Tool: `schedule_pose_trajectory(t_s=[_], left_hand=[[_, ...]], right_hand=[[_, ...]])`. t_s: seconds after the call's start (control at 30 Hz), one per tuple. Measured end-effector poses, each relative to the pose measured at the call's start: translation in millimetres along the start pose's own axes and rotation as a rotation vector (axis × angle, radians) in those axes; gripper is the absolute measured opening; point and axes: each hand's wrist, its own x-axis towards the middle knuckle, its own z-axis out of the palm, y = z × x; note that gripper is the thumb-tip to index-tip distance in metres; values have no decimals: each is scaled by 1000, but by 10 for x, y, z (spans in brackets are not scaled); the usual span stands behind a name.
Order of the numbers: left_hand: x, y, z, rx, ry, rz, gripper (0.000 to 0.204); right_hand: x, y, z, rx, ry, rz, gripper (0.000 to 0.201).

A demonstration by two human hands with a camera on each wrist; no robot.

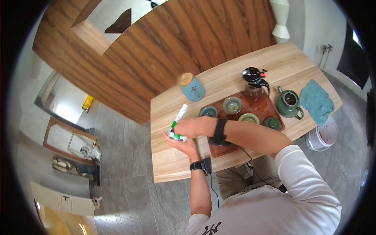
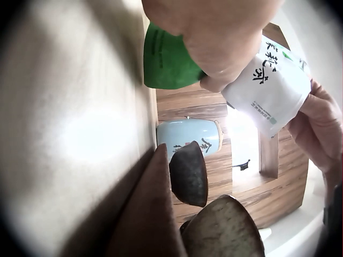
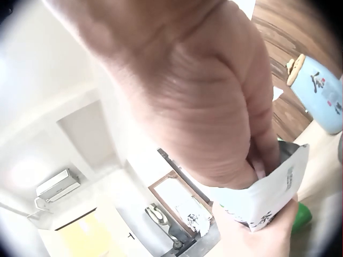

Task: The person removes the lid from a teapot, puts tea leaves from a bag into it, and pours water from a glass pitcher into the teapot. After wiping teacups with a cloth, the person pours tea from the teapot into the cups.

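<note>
My left hand (image 1: 184, 145) grips a white-and-green packet (image 2: 268, 88) with dark writing, holding it close over the left part of the table. Over it reaches my right hand (image 3: 198, 118), its fingers going down into the packet's open mouth. The tips are hidden inside, and I cannot tell what they hold. Beyond the packet stands a pale blue canister (image 1: 192, 88) with a wooden lid. To the right of both hands, a dark cup (image 1: 208, 112) sits at the left edge of a reddish-brown tray (image 1: 219, 150).
The tray also bears a light cup (image 1: 232, 105), a greenish bowl (image 1: 250, 117), a green lid (image 1: 272, 123) and a glass pot (image 1: 253, 80) with a black top. Right of it are a green teapot (image 1: 289, 105) and a teal cloth (image 1: 316, 102). A bucket (image 1: 322, 135) stands below the table.
</note>
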Motion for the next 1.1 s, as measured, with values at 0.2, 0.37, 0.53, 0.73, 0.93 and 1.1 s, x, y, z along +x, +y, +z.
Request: schedule_pose_trajectory(t_s=[0.2,0.37,0.53,0.73,0.93,1.1], left_hand=[[-50,-279,69,-76,-37,59,90],[45,-244,59,-45,-6,-87,95],[210,-437,69,130,115,27,110],[203,-449,100,173,168,-13,116],[188,-319,72,143,149,-39,120],[162,-278,32,92,105,-60,115]], right_hand=[[103,-18,87,-18,-86,15,15],[-197,-52,-26,286,294,44,10],[-1310,168,71,-91,540,-89,15],[-3321,608,-243,-261,753,988,15],[-3881,1012,-225,-256,803,897,20],[-3851,923,-267,-293,680,1062,23]])
